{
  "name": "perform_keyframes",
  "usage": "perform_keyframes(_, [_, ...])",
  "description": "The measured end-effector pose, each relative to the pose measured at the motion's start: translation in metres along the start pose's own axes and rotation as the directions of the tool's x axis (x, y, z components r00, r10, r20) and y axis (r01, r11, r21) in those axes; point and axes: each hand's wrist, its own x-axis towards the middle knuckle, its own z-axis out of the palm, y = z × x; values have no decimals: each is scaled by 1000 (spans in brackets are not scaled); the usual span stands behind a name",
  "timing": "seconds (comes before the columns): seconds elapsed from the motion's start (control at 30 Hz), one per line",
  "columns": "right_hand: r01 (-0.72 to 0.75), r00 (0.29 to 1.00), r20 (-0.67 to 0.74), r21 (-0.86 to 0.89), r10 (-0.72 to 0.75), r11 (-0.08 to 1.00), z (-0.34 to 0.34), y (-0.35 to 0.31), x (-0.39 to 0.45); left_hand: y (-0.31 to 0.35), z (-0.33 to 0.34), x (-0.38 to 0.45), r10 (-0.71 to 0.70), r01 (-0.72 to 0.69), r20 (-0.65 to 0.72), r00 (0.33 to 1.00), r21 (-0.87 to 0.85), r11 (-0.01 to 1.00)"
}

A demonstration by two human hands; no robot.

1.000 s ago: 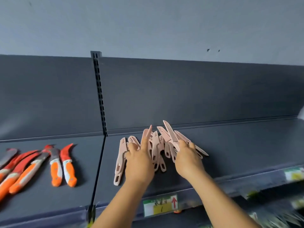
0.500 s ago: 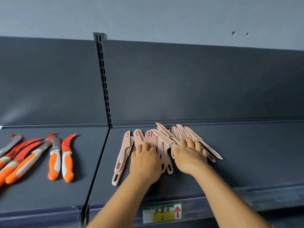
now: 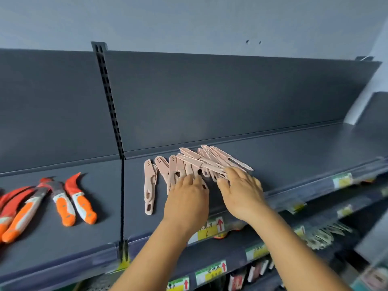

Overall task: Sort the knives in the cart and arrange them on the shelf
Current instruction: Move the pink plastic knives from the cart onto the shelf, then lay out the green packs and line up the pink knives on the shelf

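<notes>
Grey shelf (image 3: 294, 152) fills frame middle. I see both hands flat on pink knives (image 3: 201, 162): left hand (image 3: 186, 196) open, right hand (image 3: 241, 190) open. Orange knives (image 3: 69, 202) lower left.

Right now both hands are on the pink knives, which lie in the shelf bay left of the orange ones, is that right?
Not quite: in the head view the pink knives, under both hands, lie in the bay right of the orange knives.
</notes>
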Motion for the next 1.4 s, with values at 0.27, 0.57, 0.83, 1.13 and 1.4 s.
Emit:
perform_keyframes(0.27, [-244,970,0,56,244,968,14,28,-128,26,14,-88,304,-296,63,951,-105,949])
perform_keyframes(0.57, [-595,804,80,99,589,798,65,74,-273,64,79,-185,504,-462,307,808,-201,864])
perform_keyframes(0.83, [-815,579,141,147,803,561,99,122,-401,112,139,-269,602,-557,519,607,-262,788])
perform_keyframes(1.13, [-929,354,181,184,918,322,101,180,-547,208,168,-379,681,-560,610,404,-424,712])
perform_keyframes(1.4, [-954,260,219,208,940,215,88,246,-654,307,198,-464,709,-581,643,290,-471,664])
